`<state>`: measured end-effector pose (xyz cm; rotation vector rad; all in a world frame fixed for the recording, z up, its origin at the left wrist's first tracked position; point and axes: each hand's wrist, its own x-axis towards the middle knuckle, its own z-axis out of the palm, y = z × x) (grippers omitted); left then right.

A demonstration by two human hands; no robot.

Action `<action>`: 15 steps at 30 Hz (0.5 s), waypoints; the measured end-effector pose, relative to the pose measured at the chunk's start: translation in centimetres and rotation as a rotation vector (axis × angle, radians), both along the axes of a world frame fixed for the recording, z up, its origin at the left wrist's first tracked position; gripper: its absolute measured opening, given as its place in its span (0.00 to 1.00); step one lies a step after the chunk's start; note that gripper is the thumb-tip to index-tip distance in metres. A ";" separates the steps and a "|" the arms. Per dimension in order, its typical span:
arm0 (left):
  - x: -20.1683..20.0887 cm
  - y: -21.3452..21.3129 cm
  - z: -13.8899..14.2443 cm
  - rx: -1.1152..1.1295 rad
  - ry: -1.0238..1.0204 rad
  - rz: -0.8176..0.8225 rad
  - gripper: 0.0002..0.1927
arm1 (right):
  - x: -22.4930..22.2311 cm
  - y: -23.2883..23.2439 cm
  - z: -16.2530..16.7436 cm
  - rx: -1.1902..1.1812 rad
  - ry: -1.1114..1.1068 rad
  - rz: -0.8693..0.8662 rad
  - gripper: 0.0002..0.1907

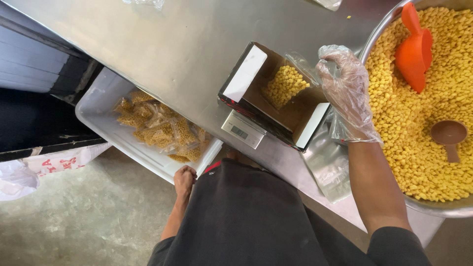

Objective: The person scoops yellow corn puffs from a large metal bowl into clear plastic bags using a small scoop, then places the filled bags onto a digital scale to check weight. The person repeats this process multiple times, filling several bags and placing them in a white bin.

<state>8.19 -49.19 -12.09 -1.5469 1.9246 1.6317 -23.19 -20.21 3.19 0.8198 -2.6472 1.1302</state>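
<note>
Pinched between your gloved right hand (347,93) fingers is the mouth of a clear plastic bag (290,81), closed on the top edge at the bag's right side. The bag is partly filled with yellow snack pieces and sits inside an open cardboard box (268,98), which rests on a small digital scale (242,129) on the steel table (172,44). The box's white flaps stand open on the left and at the lower right, and the bag leans toward the far right corner.

Your left hand (185,180) is bare and hangs low at the table's near edge, just beside a white plastic tub (98,106). It holds nothing, and its fingers look loosely curled; you cannot tell from this angle whether it touches the tub's rim. The tub stands below table level and holds several sealed bags of the same yellow snack (160,128).

To your right, a large metal bowl (379,29) is heaped with loose yellow pieces. An orange scoop (415,49) lies in the heap near the far side, and a small brown measuring scoop (449,135) lies on the heap nearer to you. A flat stack of empty clear bags (327,167) lies on the table between the box and the bowl, under your right wrist.
</note>
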 end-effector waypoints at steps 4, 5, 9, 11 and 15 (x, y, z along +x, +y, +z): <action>-0.4 -0.4 -0.8 0.081 -0.153 -0.005 0.32 | -0.4 -0.6 0.2 0.021 -0.057 -0.082 0.15; -0.4 -0.4 -1.1 0.045 -0.138 -0.047 0.25 | -0.4 -0.7 0.1 0.033 -0.104 -0.085 0.16; -0.7 -0.6 -1.5 -0.106 -0.155 -0.231 0.22 | -1.2 -0.8 -1.0 0.186 -0.314 -0.155 0.18; -0.9 -0.6 -1.4 -0.212 -0.134 -0.278 0.24 | -1.8 -0.6 -1.8 0.302 -0.275 -0.126 0.13; -3.2 0.0 2.2 -0.283 0.299 -0.163 0.13 | -2.2 -0.7 -3.1 0.429 -0.037 0.027 0.03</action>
